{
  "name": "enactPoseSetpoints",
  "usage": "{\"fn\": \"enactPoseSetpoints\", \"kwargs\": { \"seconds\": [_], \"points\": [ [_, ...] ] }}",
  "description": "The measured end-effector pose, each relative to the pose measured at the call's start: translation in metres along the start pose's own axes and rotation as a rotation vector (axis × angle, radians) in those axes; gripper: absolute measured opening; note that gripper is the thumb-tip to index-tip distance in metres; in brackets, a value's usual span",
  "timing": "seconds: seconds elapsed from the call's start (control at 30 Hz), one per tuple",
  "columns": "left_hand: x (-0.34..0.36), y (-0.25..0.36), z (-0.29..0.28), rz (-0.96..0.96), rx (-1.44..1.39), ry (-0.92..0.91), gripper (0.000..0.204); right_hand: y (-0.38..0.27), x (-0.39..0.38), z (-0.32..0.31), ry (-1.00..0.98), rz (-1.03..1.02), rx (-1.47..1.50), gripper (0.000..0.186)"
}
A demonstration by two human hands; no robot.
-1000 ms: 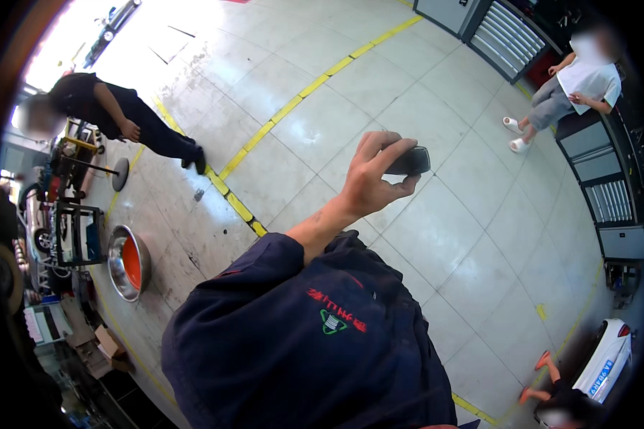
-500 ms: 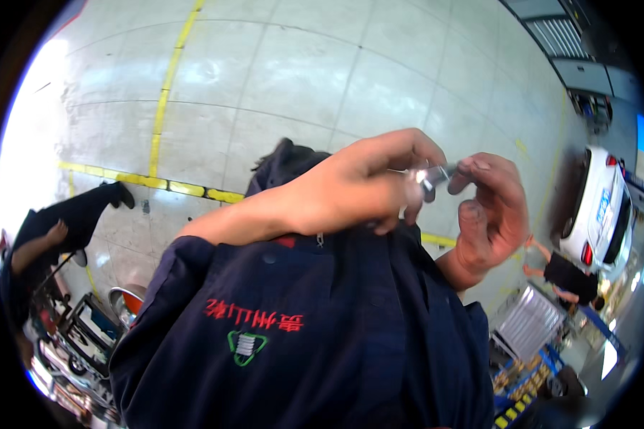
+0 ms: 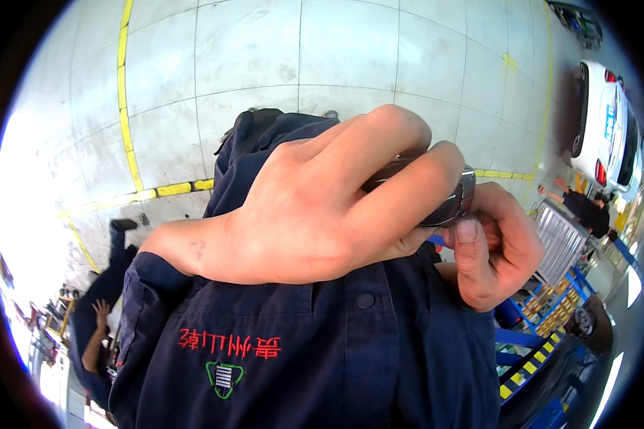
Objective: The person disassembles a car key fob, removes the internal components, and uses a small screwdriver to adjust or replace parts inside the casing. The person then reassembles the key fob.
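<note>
A dark, glossy car key fob (image 3: 459, 203) with a shiny trim line is held in front of my chest. My left hand (image 3: 304, 204) is closed around it from the left, its back facing up, and two bent fingers lie across the fob. These fingers cover most of it. At the fob's right end, my right hand (image 3: 504, 247) is closed, with the thumb and curled forefinger pinching its edge. A small blue bit shows beneath, by the right thumb; what it is I cannot tell.
Pale floor tiles with yellow lines (image 3: 175, 189) lie ahead. A white car (image 3: 608, 129) stands far right, near a person in black (image 3: 585, 209) and a ribbed metal box (image 3: 559, 239). Nearer are a blue rack (image 3: 544, 304) and a striped edge (image 3: 529, 368). Another person (image 3: 96, 329) is at left.
Both hands have come closer together and look larger. My left hand has turned its back upward over the fob, and my right fingers now meet its edge. My view has shifted.
</note>
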State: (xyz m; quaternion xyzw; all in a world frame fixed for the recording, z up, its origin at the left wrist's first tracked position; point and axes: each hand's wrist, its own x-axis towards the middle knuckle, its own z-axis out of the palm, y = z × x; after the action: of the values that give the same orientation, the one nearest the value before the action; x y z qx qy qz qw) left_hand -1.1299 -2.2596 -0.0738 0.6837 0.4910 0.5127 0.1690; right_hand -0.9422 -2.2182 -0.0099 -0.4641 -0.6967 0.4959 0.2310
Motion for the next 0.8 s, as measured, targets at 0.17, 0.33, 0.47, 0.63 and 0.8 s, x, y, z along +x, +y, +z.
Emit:
{"fn": "enactPoseSetpoints", "kwargs": {
  "seconds": [0.17, 0.33, 0.47, 0.63, 0.8],
  "points": [
    [0.029, 0.01, 0.042, -0.005, -0.165, -0.092, 0.05, 0.016, -0.004, -0.042, 0.053, -0.112, -0.074, 0.016],
    [0.045, 0.01, 0.091, 0.059, -0.307, -0.076, 0.051, 0.044, -0.013, -0.071, 0.166, -0.206, -0.015, 0.014],
    [0.056, 0.019, 0.117, 0.069, -0.233, -0.157, 0.051, 0.055, -0.023, -0.098, 0.194, -0.05, -0.042, 0.01],
    [0.056, 0.017, 0.15, 0.179, -0.014, -0.102, 0.048, 0.076, -0.022, -0.11, 0.248, 0.167, -0.021, 0.008],
    [0.061, 0.03, 0.163, 0.017, -0.115, -0.125, 0.049, 0.091, -0.028, -0.117, 0.338, 0.071, 0.106, 0.008]
  ]
}}
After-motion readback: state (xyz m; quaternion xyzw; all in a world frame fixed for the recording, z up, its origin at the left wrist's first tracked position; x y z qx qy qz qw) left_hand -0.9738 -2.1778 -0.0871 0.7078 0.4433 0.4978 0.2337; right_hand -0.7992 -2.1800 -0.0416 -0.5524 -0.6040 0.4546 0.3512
